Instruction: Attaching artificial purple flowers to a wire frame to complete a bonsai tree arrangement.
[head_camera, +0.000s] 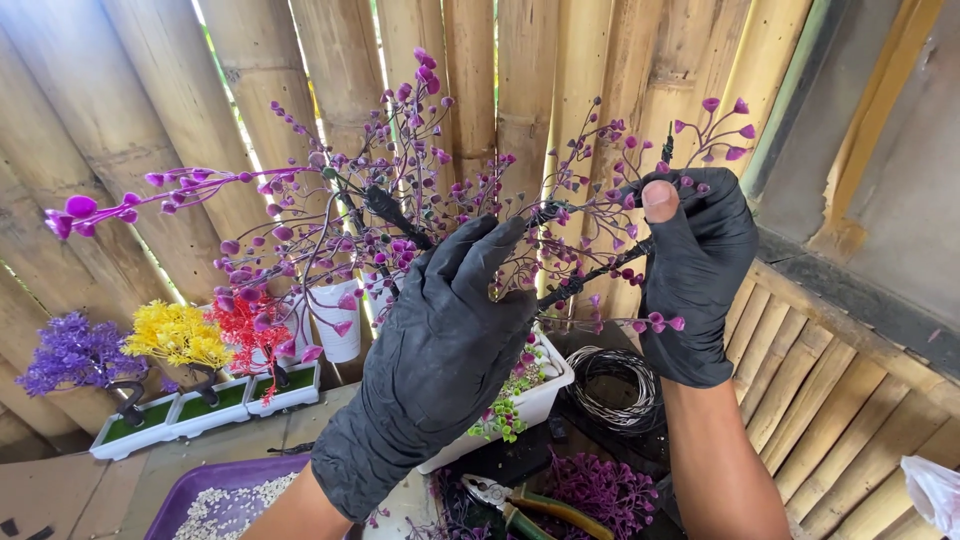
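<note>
While the right hand (697, 262) clenches its grip on the purple-beaded tree (400, 215), the left hand (440, 350) pinches a branch

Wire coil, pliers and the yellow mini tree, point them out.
wire coil (612, 388), head view, left side of the loops
pliers (540, 503), head view, green handle
yellow mini tree (176, 333), head view, crown

Trunk and lower stem of the purple beaded wire tree (400, 210) hidden behind the black-gloved left hand (440, 360), with the near wall of the white rectangular planter (540, 395) below also partly covered. Both forearms cut off by the bottom edge, along with the purple tray of pale gravel (225, 505) and the green-handled pliers (530, 505). Grip of the black-gloved right hand (695, 270) on the dark branch concealed by its curled fingers; crumpled white plastic bag (935, 490) clipped at the right edge, contents impossible to tell.
</note>
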